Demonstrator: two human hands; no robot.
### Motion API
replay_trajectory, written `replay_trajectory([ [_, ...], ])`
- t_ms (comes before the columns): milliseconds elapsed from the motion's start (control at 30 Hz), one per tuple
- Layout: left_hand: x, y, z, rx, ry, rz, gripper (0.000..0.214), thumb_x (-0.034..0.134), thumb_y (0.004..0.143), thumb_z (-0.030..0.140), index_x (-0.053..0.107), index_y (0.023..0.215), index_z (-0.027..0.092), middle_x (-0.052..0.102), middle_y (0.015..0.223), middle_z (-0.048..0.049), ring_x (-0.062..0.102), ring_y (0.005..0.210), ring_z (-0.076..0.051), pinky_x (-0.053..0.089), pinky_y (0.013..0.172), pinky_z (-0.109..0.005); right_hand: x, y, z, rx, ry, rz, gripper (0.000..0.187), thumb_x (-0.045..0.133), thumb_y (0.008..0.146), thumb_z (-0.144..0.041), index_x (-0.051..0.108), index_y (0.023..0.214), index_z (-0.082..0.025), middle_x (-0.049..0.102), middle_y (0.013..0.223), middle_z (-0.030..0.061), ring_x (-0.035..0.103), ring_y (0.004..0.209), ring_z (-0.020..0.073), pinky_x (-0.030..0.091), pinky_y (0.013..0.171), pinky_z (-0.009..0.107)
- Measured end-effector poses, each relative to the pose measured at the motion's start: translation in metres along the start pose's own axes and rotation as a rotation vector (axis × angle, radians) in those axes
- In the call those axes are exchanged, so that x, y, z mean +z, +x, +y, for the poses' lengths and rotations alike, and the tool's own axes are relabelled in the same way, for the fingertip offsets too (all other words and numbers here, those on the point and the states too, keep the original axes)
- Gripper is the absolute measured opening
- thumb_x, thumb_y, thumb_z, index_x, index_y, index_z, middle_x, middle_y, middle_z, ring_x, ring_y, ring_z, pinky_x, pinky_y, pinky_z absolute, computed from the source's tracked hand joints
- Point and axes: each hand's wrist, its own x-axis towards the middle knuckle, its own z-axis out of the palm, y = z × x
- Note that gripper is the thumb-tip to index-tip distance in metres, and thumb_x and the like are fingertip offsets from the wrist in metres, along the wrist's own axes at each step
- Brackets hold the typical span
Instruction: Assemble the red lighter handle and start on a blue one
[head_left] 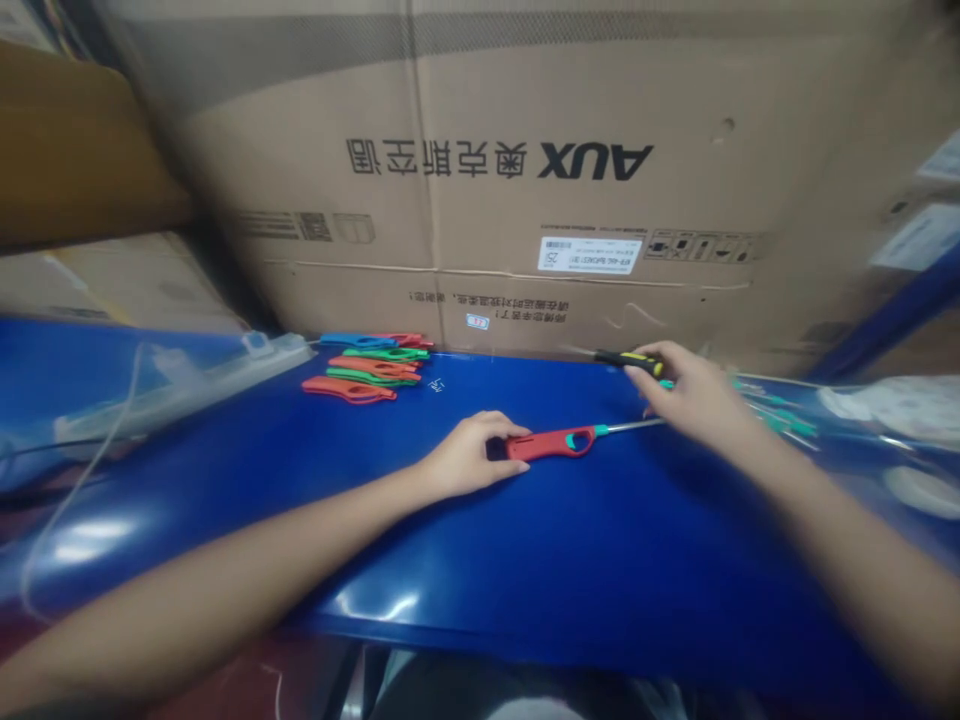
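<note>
Where an upside-down cardboard box (pixel 480 200) backs the blue table (pixel 525 560), left hand (pixel 469 455) closed on the rear end of a red lighter (pixel 551 442) lying flat mid-table, right hand (pixel 690 395) gripping a black-and-yellow screwdriver (pixel 628 360) over its metal tube (pixel 630 427), coloured lighter shells (pixel 367 368) piled far left.

"AUX" upside down on cardboard box (pixel 525 200)

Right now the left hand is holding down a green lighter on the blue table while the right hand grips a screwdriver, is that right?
Not quite: the lighter under the left hand is red, not green, as the head view shows. It does lie on the blue table, and the right hand grips a screwdriver.
</note>
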Motion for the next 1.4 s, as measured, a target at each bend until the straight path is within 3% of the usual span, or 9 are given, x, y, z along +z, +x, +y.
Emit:
replay_trajectory([
  [100, -0.001, -0.002, 0.000, 0.041, 0.027, -0.023, 0.045, 0.083, 0.078, 0.036, 0.074, 0.118, 0.017, 0.073, 0.107, -0.0093, 0.066, 0.102, -0.024, 0.050, 0.095, -0.038, 0.026, 0.005, -0.043, -0.215, 0.245, -0.012, 0.027, 0.054, 0.091, -0.039, 0.065, 0.105, -0.018, 0.072, 0.086, 0.0082, 0.062, 0.066, 0.0197, 0.048, 0.065, 0.033],
  [233, -0.003, -0.005, -0.001, 0.065, 0.046, -0.045, 0.045, 0.081, 0.080, 0.036, 0.073, 0.120, 0.017, 0.073, 0.111, -0.0102, 0.066, 0.104, -0.025, 0.049, 0.098, -0.039, 0.059, 0.016, -0.087, -0.336, 0.385, -0.107, 0.026, 0.053, 0.092, -0.035, 0.066, 0.106, -0.017, 0.072, 0.089, 0.0073, 0.059, 0.068, 0.0174, 0.045, 0.064, 0.031],
  [500, -0.001, -0.005, -0.001, 0.079, 0.044, -0.055, 0.044, 0.081, 0.079, 0.029, 0.072, 0.121, 0.018, 0.073, 0.113, -0.0102, 0.067, 0.105, -0.027, 0.049, 0.098, -0.040, 0.093, 0.039, -0.120, -0.472, 0.383, -0.113, 0.022, 0.049, 0.093, -0.028, 0.063, 0.104, -0.014, 0.070, 0.096, 0.0106, 0.062, 0.082, 0.0202, 0.045, 0.076, 0.033],
  [700, -0.003, -0.007, -0.002, 0.088, 0.008, -0.057, 0.043, 0.080, 0.081, 0.032, 0.072, 0.121, 0.017, 0.073, 0.111, -0.0103, 0.066, 0.104, -0.025, 0.050, 0.097, -0.038, 0.077, 0.034, -0.109, -0.333, 0.485, 0.004, 0.020, 0.057, 0.090, -0.033, 0.065, 0.099, -0.018, 0.068, 0.086, 0.0051, 0.057, 0.069, 0.0166, 0.046, 0.068, 0.031],
  [800, -0.004, -0.008, -0.001, 0.090, -0.007, -0.068, 0.044, 0.080, 0.082, 0.035, 0.072, 0.121, 0.017, 0.073, 0.111, -0.0109, 0.066, 0.104, -0.025, 0.050, 0.097, -0.038, 0.059, 0.026, -0.093, -0.193, 0.704, 0.091, 0.021, 0.063, 0.087, -0.041, 0.064, 0.090, -0.020, 0.063, 0.077, 0.0013, 0.056, 0.068, 0.0158, 0.046, 0.065, 0.030],
  [900, -0.002, -0.008, 0.004, 0.083, -0.023, -0.097, 0.044, 0.080, 0.082, 0.035, 0.072, 0.121, 0.019, 0.072, 0.114, -0.0099, 0.066, 0.107, -0.025, 0.049, 0.099, -0.038, 0.040, 0.011, -0.073, 0.002, 0.945, 0.113, 0.032, 0.067, 0.085, -0.052, 0.061, 0.089, -0.021, 0.050, 0.063, -0.0044, 0.045, 0.051, 0.0116, 0.040, 0.046, 0.026],
  [1000, 0.006, -0.009, 0.013, 0.085, -0.050, -0.135, 0.042, 0.080, 0.081, 0.035, 0.073, 0.120, 0.021, 0.072, 0.115, -0.0088, 0.066, 0.109, -0.025, 0.049, 0.100, -0.038, 0.024, -0.005, -0.054, 0.154, 1.134, 0.112, 0.038, 0.070, 0.081, -0.058, 0.059, 0.092, -0.023, 0.051, 0.067, -0.0044, 0.046, 0.050, 0.0102, 0.039, 0.039, 0.023],
  [1233, 0.024, -0.011, 0.044, 0.075, 0.031, -0.178, 0.040, 0.075, 0.084, 0.028, 0.071, 0.123, 0.022, 0.069, 0.121, -0.0096, 0.061, 0.114, -0.027, 0.048, 0.103, -0.043, 0.015, -0.024, -0.032, 0.250, 1.412, 0.030, 0.038, 0.068, 0.083, -0.056, 0.052, 0.092, -0.023, 0.062, 0.079, -0.0022, 0.050, 0.048, 0.0086, 0.045, 0.039, 0.024],
  [1400, 0.026, -0.012, 0.060, -0.056, -0.106, -0.016, 0.031, 0.074, 0.085, 0.039, 0.076, 0.112, 0.024, 0.072, 0.113, -0.0086, 0.065, 0.105, -0.025, 0.051, 0.097, -0.041, 0.022, -0.034, -0.035, 0.278, 1.513, -0.019, 0.043, 0.068, 0.082, -0.060, 0.051, 0.093, -0.022, 0.065, 0.077, -0.0016, 0.050, 0.045, 0.0084, 0.046, 0.039, 0.025],
])
